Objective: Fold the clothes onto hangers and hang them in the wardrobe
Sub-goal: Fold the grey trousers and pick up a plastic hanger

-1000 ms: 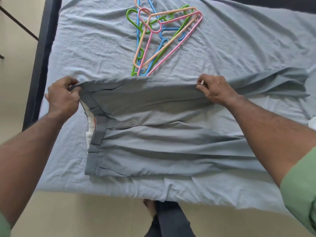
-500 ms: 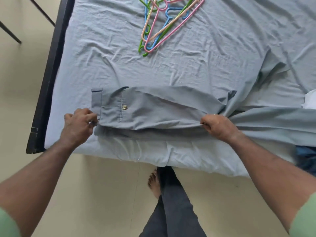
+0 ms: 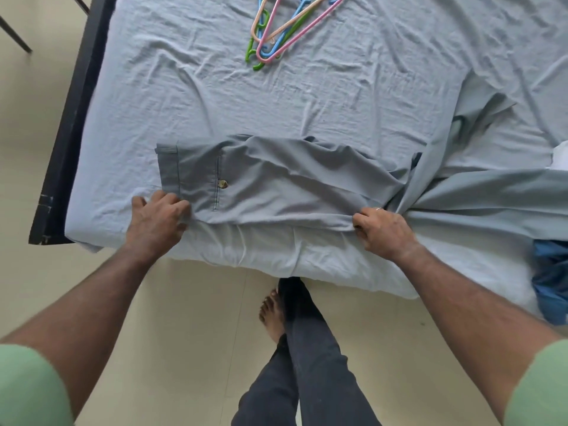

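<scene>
Gripping the near edge of the grey trousers [image 3: 292, 186], both hands work at the front of the bed [image 3: 215, 96]. The left hand [image 3: 156, 219] has its fingers curled onto the fabric at the waistband corner, while the right hand [image 3: 384, 232] is clamped on a bunched fold of the cloth farther along the same edge (a ring shows on one finger). The trousers lie folded lengthwise on the pale blue sheet, waistband to the left, with a buttoned back pocket [image 3: 222, 184] facing up; the legs trail off to the right, partly twisted and rumpled. Well beyond them, near the far edge of view, lies a loose bundle of plastic hangers [image 3: 285, 32] in pink, blue, green and peach. A blue garment [image 3: 550, 281] hangs over the bed's near right edge. The dark bed frame [image 3: 70, 127] borders the left side, and the person's legs stand on the cream floor [image 3: 184, 318] below.
</scene>
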{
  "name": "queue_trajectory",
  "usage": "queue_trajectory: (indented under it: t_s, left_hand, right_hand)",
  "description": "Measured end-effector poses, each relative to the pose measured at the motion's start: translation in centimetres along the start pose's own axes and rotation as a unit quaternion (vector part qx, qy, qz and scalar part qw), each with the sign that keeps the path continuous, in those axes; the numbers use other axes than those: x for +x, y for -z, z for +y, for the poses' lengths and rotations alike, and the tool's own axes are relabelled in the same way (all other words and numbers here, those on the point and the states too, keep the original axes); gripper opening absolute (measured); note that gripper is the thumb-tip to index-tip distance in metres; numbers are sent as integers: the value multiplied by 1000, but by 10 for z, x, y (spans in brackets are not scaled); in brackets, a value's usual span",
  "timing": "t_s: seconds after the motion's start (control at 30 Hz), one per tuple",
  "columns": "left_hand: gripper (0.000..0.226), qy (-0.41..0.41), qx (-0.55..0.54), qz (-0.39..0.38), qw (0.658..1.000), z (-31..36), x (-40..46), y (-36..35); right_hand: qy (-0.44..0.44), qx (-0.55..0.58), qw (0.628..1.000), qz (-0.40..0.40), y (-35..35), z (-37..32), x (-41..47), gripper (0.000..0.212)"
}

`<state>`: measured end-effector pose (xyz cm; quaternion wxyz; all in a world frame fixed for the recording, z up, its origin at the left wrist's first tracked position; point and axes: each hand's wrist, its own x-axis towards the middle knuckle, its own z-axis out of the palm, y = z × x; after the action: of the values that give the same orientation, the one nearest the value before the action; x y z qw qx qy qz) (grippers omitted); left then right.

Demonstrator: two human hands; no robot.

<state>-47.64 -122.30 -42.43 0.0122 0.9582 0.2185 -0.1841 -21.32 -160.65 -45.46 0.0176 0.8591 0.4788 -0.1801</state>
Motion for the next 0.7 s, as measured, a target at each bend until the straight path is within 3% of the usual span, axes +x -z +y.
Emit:
queue_trajectory:
  t_s: [0.1,0.17,0.3,0.47,0.7]
  left_hand:
    - [37,-62,-13,-10,998,29,2,-2]
    - [38,-100,-30,-24,994,54,6,-2]
    - [34,-135,-59,-55,988,104,14,2]
    - [29,-114,-133,-37,984,158,25,19]
    - [21,-87,-316,-26,944,250,55,35]
  right_hand:
    - [-11,2,1000,-7,-3,-5,-4,47]
    - [0,1,1000,-8,-3,-10,-3,54]
    - [48,39,996,-63,-1,-16,-8,29]
    - [-49,116,989,75,13,4,-20,3]
    - [-195,207,954,100,29,66,-21,17]
